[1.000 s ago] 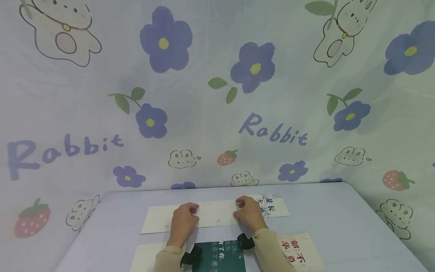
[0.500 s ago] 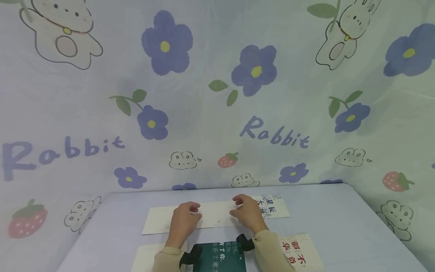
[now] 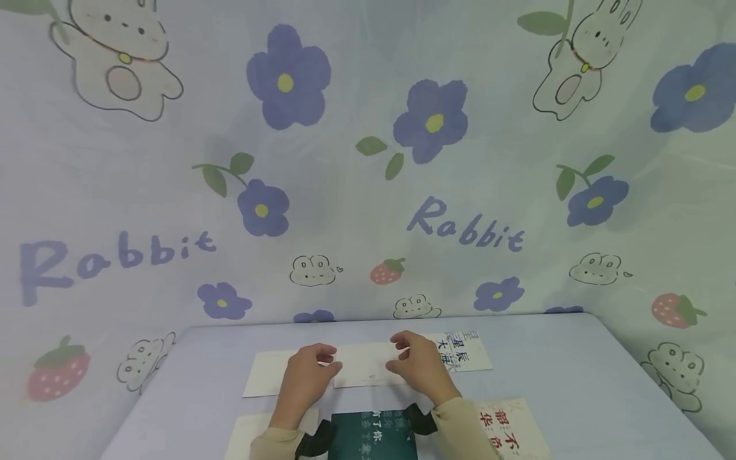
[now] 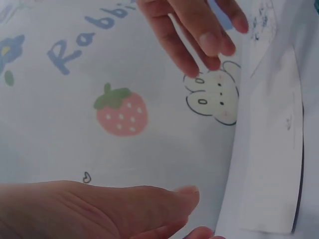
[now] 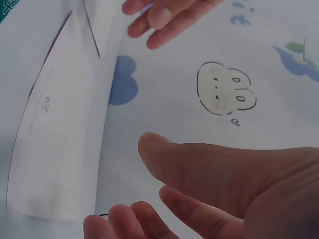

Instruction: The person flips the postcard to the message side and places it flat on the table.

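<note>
A cream card [image 3: 362,367] lies flat in the middle of the back row, with a small printed mark near its lower edge. Over its left end hovers my left hand [image 3: 307,380], fingers loosely bent and holding nothing. My right hand [image 3: 424,367] is at the card's right end, thumb and fingers apart, also with nothing between them. In the left wrist view, a gap separates the fingertips from the pale card [image 4: 271,154]. The right wrist view likewise has the thumb [image 5: 154,144] away from the card [image 5: 55,129].
Another plain card [image 3: 267,374] lies to the left, and one with blue characters [image 3: 462,351] to the right. A dark green card [image 3: 374,437], a card with red characters [image 3: 512,431] and a cream card [image 3: 247,434] form the front row. A patterned cloth [image 3: 345,140] hangs behind.
My right hand has drifted slightly left, its fingers spreading away from the card's right end. The left hand has stayed almost in place. The cards lie where they were; the head view shifted slightly.
</note>
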The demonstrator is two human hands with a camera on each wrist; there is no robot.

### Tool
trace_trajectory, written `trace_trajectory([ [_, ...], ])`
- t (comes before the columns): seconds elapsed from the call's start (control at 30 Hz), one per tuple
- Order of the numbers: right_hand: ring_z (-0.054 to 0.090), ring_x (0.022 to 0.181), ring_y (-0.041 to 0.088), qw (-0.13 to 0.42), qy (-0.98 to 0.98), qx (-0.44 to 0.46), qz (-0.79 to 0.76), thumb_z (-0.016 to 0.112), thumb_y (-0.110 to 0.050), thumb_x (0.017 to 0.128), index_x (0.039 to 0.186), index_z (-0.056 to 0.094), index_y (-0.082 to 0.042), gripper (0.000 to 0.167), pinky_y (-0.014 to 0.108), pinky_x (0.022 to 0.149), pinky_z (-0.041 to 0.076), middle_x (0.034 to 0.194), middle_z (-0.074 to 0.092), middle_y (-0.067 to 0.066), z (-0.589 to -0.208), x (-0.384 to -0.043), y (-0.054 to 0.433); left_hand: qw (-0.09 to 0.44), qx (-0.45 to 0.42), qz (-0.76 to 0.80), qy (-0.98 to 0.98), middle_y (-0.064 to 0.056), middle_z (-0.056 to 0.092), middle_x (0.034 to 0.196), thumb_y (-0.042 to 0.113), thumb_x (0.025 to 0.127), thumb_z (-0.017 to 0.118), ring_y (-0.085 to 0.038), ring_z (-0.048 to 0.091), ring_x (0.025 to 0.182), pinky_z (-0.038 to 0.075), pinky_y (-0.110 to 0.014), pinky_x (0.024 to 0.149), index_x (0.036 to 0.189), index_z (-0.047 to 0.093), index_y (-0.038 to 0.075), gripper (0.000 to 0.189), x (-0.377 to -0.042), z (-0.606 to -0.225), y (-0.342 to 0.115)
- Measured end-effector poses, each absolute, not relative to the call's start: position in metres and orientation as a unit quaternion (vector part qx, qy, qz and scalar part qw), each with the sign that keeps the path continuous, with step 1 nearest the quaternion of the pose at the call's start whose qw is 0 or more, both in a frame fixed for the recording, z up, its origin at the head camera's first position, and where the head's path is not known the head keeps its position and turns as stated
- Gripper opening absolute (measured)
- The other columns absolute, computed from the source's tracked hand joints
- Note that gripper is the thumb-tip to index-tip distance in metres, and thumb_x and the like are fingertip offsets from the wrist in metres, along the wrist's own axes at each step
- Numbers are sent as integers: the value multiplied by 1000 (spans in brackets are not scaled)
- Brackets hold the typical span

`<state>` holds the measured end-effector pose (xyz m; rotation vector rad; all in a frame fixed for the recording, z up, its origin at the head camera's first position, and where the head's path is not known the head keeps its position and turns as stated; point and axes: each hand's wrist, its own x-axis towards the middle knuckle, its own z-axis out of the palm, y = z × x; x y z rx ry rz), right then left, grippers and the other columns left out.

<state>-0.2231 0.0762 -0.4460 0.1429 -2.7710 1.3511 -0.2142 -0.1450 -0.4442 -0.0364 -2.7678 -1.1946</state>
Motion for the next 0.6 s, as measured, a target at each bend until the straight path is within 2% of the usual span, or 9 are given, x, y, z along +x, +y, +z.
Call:
trace_trajectory([
  [0.2,63,91,20,34,-902,53,426,83,-10,80,119,67,-3,42,36,73,55,112,68,13,-443,-204,82,57,-28,-383,-922,-5,72,92,16,85,76,-25,68,87,55,-47,75,109,73,0,29,-203,-443,-156],
  [0.6,60,89,17,51,-914,61,398,83,-12,80,117,68,-5,40,34,70,52,110,67,9,-450,-176,93,8,-23,-381,-924,0,70,89,18,86,77,-21,66,85,58,-45,75,110,72,2,29,-177,-447,-162],
])
